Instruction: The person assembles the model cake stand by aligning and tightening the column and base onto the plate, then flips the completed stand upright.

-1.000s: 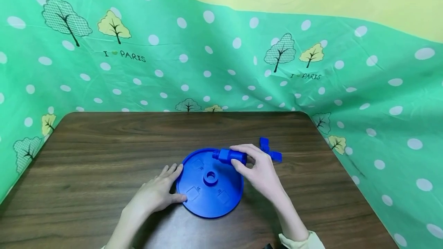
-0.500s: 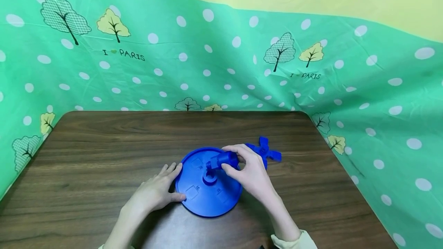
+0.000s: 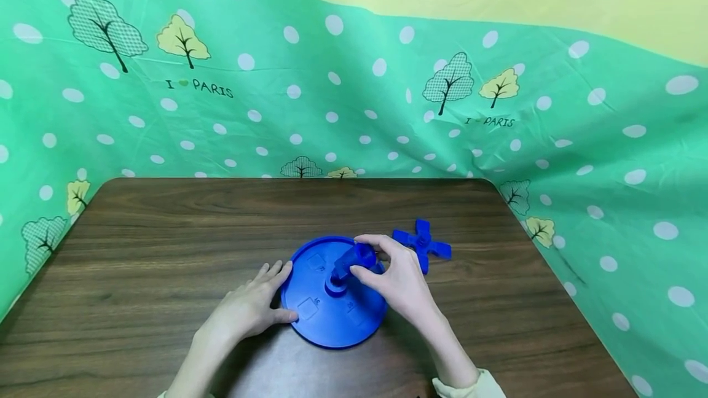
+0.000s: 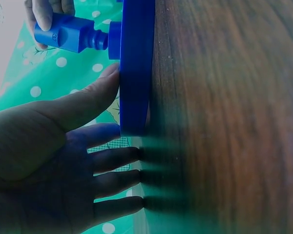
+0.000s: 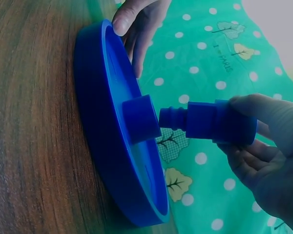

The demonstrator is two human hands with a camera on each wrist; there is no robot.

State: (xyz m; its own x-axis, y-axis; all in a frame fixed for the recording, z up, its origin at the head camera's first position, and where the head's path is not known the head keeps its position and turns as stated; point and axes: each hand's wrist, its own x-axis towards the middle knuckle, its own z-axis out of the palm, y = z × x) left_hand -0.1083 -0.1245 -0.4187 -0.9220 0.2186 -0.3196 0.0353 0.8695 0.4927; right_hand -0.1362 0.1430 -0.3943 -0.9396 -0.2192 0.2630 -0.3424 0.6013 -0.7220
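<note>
A round blue base disc (image 3: 332, 327) with a raised rim and a hollow central collar (image 5: 140, 118) lies on the table. At its left edge my left hand (image 3: 249, 307) steadies it, thumb on the rim and fingers spread straight beside it. My right hand (image 3: 399, 276) pinches a blue plastic stem (image 5: 202, 121) by its wide cylindrical end, between thumb and fingers. The stem leans over the disc, its narrow ribbed tip right at the collar's mouth. In the left wrist view, the stem (image 4: 66, 33) shows flat faces behind the ribbed neck.
A blue four-armed cross piece (image 3: 423, 241) lies on the wooden table (image 3: 182, 232) to the right, just beyond my right hand. Green polka-dot cloth (image 3: 332, 97) hangs behind the table and along its sides.
My right hand has carried the stem left and down from above the disc's far right to the collar, tipping it more upright. The cross piece has come into fuller view. The left hand stays put.
</note>
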